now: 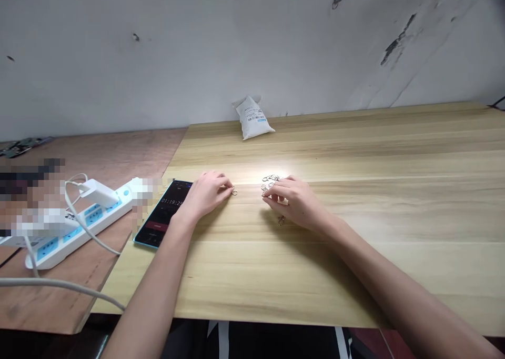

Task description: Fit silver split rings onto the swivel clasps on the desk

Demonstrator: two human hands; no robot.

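Reference point: the pile of metal rings (270,182) on the pale wood table (398,275). All positions below are given from this pile.

Left hand (205,195): rests palm down, just left of the pile. Its fingers (223,182) are drawn narrow. A small ring (234,191) sits at their tips, on the side facing the pile. Whether this ring is gripped or only touched cannot be determined.

Right hand (294,201): rests against the near edge of the pile and is the nearer hand to it. Its fingers (274,191) are curled narrow and overlap the pile; whether they hold any ring cannot be determined. A separate ring (281,220) lies just below these fingers, nearer the person than the pile.

The pile is a loose cluster with no clear long axis. Left of it lie a phone (163,214) showing a timer and, farther left, a power strip (79,227). Beyond it, a white bag (252,118) stands against the wall (355,43).
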